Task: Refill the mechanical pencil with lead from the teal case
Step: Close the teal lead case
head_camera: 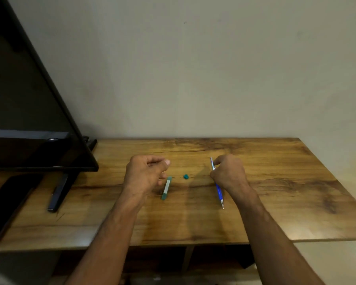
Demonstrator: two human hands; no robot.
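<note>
At the centre of the frame, the teal case (pixel 166 188) lies on the wooden counter (pixel 275 182) beside the left hand (pixel 145 174), whose fingers curl loosely, holding nothing visible. Its small teal cap (pixel 186 176) sits just right of it. Further right, the right hand (pixel 229 171) grips the blue mechanical pencil (pixel 218 187), tip toward the lower edge.

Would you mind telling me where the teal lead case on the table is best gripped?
Probably pinch the teal case across its long sides near the middle, coming from above with the left hand beside it; it lies flat, slim and apart from its cap.
</note>
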